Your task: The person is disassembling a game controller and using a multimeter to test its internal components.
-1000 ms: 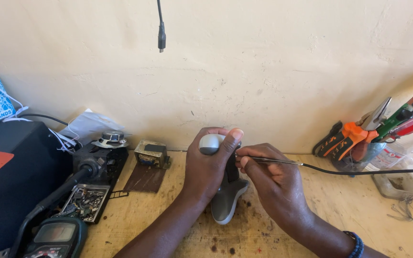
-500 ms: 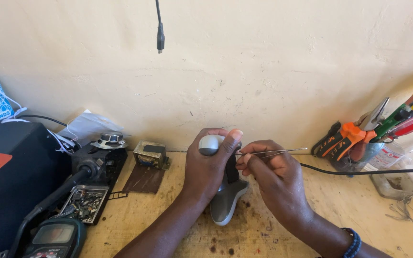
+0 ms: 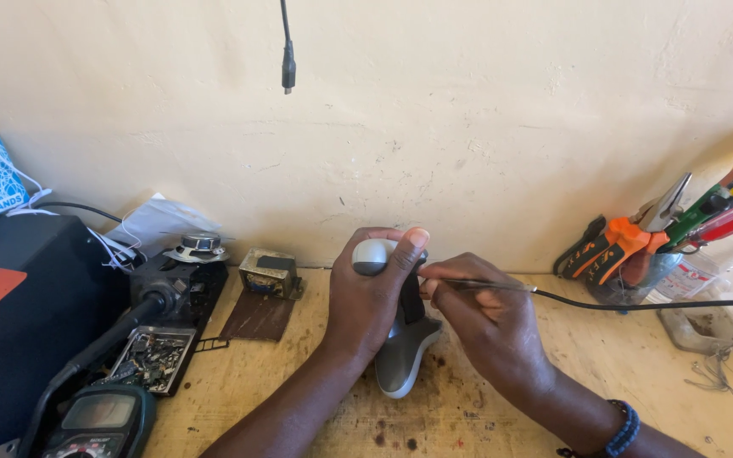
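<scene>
My left hand (image 3: 366, 309) grips a grey and black handheld device (image 3: 405, 352) that stands upright on its base on the wooden bench (image 3: 299, 382), the thumb pressed over its rounded grey top. My right hand (image 3: 481, 314) pinches a thin metal rod joined to a black cable (image 3: 638, 305) and holds its tip against the upper right side of the device. The cable runs off to the right. The spot where the tip meets the device is hidden by my fingers.
A multimeter (image 3: 99, 420) and a soldering-iron stand with a tray of scraps (image 3: 150, 356) sit at left, beside a black box (image 3: 10, 331). A small transformer (image 3: 269, 273) stands near the wall. A cup of pliers and screwdrivers (image 3: 646, 246) is at right. A black plug (image 3: 288, 72) hangs above.
My right hand has shifted a little left, bringing the rod tip closer in against the device. My left hand keeps the same grip.
</scene>
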